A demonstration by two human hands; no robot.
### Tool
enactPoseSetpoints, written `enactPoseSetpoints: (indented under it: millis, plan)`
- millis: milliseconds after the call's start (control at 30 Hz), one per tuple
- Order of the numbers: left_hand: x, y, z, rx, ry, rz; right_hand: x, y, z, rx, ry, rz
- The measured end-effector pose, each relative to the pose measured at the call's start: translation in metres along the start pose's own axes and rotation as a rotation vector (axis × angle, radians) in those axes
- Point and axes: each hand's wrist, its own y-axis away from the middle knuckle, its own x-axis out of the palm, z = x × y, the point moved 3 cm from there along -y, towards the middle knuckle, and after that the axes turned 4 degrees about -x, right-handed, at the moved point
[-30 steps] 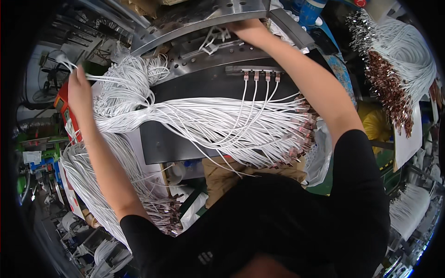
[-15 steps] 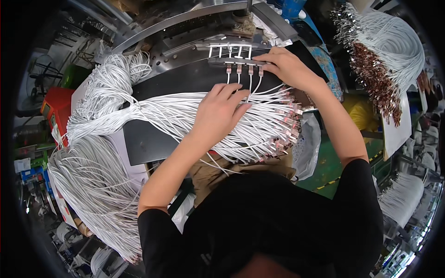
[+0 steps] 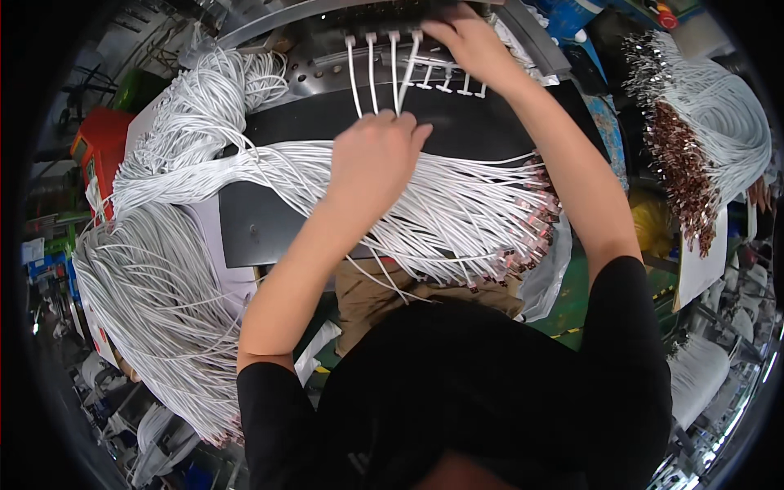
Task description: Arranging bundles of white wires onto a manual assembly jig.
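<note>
Shifted since half a second ago: four cables (image 3: 373,77), with their pinkish ends, went from the black table (image 3: 261,233) up to top centre; the white runner (image 3: 446,85), above those ends then, now lies to the right of them. Your left hand (image 3: 374,155) went up with the cables.

Cables: side by side, near upright in the frame, ends at the dark gap over the metal plate (image 3: 314,77).

Left hand, centre: fingers bent together, the lower part of the cables running into them; reads as a grip, though your knuckles cover the contact. Right hand (image 3: 474,49), top centre: fingers partly bent, tips blurred in shadow beside the rightmost end. Cannot tell whether you have hold of anything there.

Progress, judged: four cables are lined up at the gap; whether their ends are seated, cannot tell. Runner lies free of cables. Most of the work appears left: the bundle (image 3: 457,220), across centre, has many loose ends fanned to the right.

Farther out: coil (image 3: 200,106) upper left, second bundle (image 3: 155,302) lower left, red box (image 3: 104,143) far left, hanging bundle (image 3: 719,114) upper right.
</note>
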Motion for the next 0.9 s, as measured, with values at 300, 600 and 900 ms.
enactPoseSetpoints:
  millis: [300,600,900]
  plan:
    - [0.018,-0.1,0.038,-0.152,-0.076,0.068,0.055,-0.08,-0.142,0.075,-0.02,-0.236]
    - [-0.004,-0.095,0.084,-0.255,0.23,-0.024,0.043,-0.048,-0.003,-0.215,0.396,0.106]
    - [0.048,-0.123,0.111,-0.159,-0.301,-0.206,0.031,-0.028,0.031,-0.23,0.479,0.094]
